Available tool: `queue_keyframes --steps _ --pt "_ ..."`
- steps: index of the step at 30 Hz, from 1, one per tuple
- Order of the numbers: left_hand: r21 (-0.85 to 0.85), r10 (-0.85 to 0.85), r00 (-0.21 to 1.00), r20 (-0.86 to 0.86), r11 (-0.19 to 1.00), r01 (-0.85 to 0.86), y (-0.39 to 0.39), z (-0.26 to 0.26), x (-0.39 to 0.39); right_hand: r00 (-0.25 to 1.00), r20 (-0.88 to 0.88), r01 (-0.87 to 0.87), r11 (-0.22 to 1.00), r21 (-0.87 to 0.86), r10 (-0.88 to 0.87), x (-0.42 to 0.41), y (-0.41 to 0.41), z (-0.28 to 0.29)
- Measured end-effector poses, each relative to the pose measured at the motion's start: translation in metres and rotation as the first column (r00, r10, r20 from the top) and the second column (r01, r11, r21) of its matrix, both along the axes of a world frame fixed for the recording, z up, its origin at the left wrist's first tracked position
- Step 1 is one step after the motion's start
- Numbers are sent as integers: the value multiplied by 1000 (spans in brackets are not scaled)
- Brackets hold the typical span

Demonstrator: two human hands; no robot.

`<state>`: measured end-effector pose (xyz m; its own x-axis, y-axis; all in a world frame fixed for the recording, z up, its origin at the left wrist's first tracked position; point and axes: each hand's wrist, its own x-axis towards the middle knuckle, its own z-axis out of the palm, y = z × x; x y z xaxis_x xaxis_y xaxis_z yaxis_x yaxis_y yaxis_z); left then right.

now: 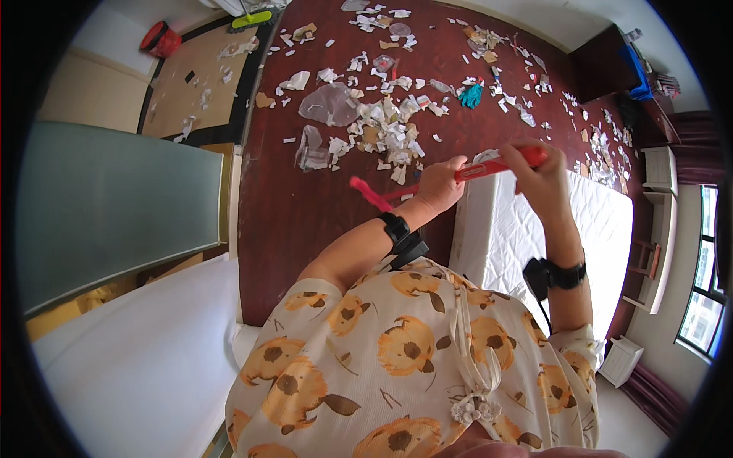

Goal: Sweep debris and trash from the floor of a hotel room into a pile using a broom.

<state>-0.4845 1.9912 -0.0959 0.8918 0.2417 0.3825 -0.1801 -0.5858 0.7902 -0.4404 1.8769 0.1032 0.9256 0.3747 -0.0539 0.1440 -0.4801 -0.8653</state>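
Note:
A red handled tool (487, 170) spans both my hands, its handle running from lower left to upper right. My left hand (441, 186) grips its lower part, and my right hand (538, 172) is closed around the upper end. Beyond my left hand, a pinkish-red fuzzy end (371, 193) juts out over the dark red floor (320, 229); what kind of tool it is, I cannot tell. Past my hands, a pile of torn paper scraps (395, 131) lies on the floor with clear plastic bags (329, 105) beside it. A teal glove (471, 96) lies farther right.
A bed or mattress with a white cover (595, 223) stands close on the right. Scraps (601, 151) also lie beyond it. At the upper left are a red bin (160, 40) and a green mop head (251, 19). A grey-green panel (120, 206) stands on the left.

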Motion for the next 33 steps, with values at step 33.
queue_keyframes --steps 33 --pt "213 85 771 -632 975 68 118 -63 -147 504 -368 -745 609 272 781 -23 54 -123"
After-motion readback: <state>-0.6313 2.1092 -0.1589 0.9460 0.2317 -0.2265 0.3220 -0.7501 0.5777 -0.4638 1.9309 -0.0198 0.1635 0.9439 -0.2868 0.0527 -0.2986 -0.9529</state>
